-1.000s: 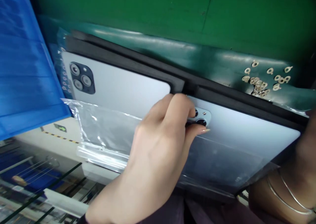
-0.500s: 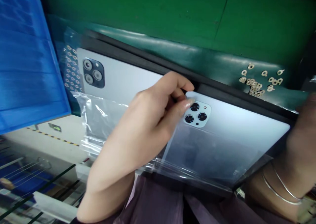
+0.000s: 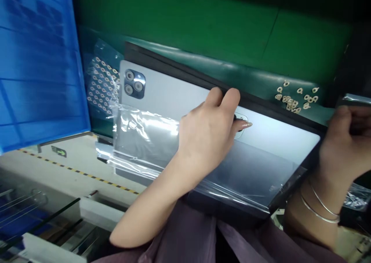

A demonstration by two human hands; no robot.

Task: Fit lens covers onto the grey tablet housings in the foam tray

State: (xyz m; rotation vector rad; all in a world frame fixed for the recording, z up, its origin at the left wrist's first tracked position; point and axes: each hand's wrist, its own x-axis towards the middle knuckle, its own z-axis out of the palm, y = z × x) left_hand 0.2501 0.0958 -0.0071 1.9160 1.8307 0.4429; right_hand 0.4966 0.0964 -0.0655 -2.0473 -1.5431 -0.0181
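Two grey tablet-like devices lie side by side on black padding, camera modules up. Clear plastic film covers the lower part of each. My left hand (image 3: 213, 123) is closed at the upper left corner of the right device (image 3: 278, 133), its thumb over the camera module; whether it pinches anything is hidden. The left device (image 3: 165, 89) lies beyond my left wrist. At the right edge my right hand (image 3: 348, 135) is closed on a dark, shiny-edged object (image 3: 358, 99), partly out of view.
A clear sheet of small ring-shaped parts (image 3: 102, 85) lies left of the devices. Loose ring parts (image 3: 291, 102) are scattered on the green mat (image 3: 203, 19) behind. A blue bin (image 3: 43, 69) stands at the left, above a floor with striped tape.
My left hand has moved further over the right device's camera module. My right hand has come into clearer view with the dark object. The whole view has shifted slightly.
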